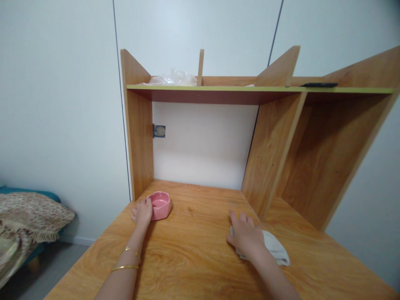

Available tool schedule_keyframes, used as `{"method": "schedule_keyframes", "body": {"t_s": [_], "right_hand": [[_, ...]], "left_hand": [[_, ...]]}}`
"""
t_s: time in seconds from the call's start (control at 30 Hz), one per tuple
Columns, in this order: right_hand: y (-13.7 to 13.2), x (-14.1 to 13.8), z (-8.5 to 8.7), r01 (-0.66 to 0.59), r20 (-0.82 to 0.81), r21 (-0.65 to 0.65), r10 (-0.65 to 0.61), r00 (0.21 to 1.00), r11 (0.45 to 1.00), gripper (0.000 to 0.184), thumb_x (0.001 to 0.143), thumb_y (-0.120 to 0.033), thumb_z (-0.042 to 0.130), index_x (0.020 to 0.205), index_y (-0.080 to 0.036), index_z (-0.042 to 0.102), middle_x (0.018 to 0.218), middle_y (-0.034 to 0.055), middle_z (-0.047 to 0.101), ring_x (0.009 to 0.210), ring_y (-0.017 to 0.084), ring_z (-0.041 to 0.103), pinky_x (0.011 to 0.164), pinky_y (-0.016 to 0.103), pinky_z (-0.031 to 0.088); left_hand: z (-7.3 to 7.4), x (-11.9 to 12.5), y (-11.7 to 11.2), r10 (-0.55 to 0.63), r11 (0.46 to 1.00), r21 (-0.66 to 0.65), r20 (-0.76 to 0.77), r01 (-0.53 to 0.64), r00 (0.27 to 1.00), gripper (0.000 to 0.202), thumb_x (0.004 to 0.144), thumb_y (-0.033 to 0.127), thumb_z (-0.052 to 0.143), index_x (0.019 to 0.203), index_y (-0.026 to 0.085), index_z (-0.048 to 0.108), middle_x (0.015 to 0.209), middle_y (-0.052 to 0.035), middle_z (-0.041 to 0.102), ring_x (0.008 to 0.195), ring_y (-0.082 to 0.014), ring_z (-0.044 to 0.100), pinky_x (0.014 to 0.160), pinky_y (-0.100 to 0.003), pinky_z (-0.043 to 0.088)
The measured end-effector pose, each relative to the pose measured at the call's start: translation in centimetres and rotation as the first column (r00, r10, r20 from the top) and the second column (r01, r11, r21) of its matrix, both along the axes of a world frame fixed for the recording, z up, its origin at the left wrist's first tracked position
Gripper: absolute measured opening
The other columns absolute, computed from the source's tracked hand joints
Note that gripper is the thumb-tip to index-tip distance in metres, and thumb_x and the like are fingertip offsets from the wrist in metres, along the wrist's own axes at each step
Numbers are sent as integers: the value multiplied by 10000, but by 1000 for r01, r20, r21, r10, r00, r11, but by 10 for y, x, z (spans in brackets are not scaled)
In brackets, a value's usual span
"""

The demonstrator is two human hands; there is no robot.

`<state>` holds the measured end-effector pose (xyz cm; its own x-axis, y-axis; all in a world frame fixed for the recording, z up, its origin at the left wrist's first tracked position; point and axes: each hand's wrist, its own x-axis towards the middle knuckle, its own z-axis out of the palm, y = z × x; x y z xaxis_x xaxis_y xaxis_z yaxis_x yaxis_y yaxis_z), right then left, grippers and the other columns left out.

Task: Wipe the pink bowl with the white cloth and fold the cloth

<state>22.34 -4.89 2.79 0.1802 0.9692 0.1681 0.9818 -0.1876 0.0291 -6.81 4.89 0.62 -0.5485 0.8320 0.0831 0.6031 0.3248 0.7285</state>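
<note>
Your left hand (142,212) curls around the bowl (160,205) beside it; your right hand (245,236) lies flat, open, on the cloth (275,248).

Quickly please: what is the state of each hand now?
Left hand: curled against the pink bowl; grip cannot be told.
Right hand: open, flat on the cloth.
</note>
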Motion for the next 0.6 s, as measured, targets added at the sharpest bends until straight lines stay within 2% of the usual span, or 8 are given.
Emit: {"method": "schedule_keyframes", "body": {"t_s": [0.13, 0.23, 0.3, 0.37, 0.43, 0.47, 0.53, 0.6], "right_hand": [[1, 5, -5, 27, -25, -148, -31, 999, 989, 599, 650, -123, 523, 1240, -175, 434, 1160, 167, 514, 1020, 301, 515, 725, 370, 404], [4, 6, -10, -5, -44, -145, -1, 999, 989, 587, 660, -43, 465, 1237, -142, 428, 1091, 181, 555, 947, 263, 571, 704, 332, 409], [6, 6, -12, -55, -73, -128, 46, 996, 990, 552, 663, -26, 440, 1208, -118, 447, 1038, 182, 580, 913, 247, 588, 704, 318, 408], [8, 7, -13, -99, -115, -110, 86, 990, 989, 515, 671, -43, 434, 1183, -95, 457, 1009, 187, 593, 911, 247, 588, 714, 314, 404], [10, 5, -14, -136, -175, -79, 120, 977, 988, 504, 676, -65, 434, 1180, -76, 446, 995, 187, 601, 941, 250, 577, 738, 309, 397], [11, 3, -15, -153, -211, -54, 138, 968, 987, 507, 676, -71, 433, 1183, -73, 437, 998, 183, 604, 962, 246, 568, 754, 303, 392], [13, -2, -16, -182, -283, 6, 176, 943, 983, 524, 671, -68, 432, 1194, -78, 417, 1032, 170, 599, 1009, 228, 546, 788, 282, 379], [15, -9, -16, -216, -338, 61, 224, 914, 974, 523, 683, -73, 433, 1205, -84, 400, 1089, 161, 582, 1044, 208, 527, 820, 264, 366]], "left_hand": [[3, 1, -1, -5, 1000, -15, -2, 5, 1000, 469, 823, 352, 259, 1087, 144, 586, 1175, -168, 529, 1082, -363, 463, 867, -481, 367], [9, 6, -6, 30, 1000, 2, -10, -30, 999, 484, 824, 360, 273, 1189, 136, 501, 1243, -165, 467, 1126, -356, 418, 897, -484, 338], [13, 13, -12, 76, 993, 97, -55, -70, 996, 497, 822, 346, 291, 1250, 132, 425, 1291, -155, 409, 1159, -342, 373, 922, -483, 309], [18, 23, -19, 102, 949, 311, -159, -49, 982, 470, 807, 287, 326, 1243, 143, 423, 1283, -132, 404, 1149, -311, 374, 937, -453, 299], [19, 34, -26, 41, 876, 474, -267, 94, 963, 442, 780, 222, 357, 1207, 159, 452, 1241, -111, 431, 1121, -270, 397, 946, -406, 298], [18, 41, -28, -22, 840, 509, -313, 187, 949, 429, 767, 201, 370, 1184, 167, 469, 1212, -103, 450, 1106, -254, 408, 947, -388, 299], [14, 54, -32, -195, 770, 509, -387, 385, 901, 404, 748, 173, 386, 1134, 188, 502, 1149, -84, 489, 1070, -235, 429, 933, -371, 314], [8, 66, -36, -376, 686, 470, -425, 556, 824, 383, 734, 147, 385, 1085, 198, 528, 1087, -67, 519, 1023, -221, 451, 908, -368, 338]]}}
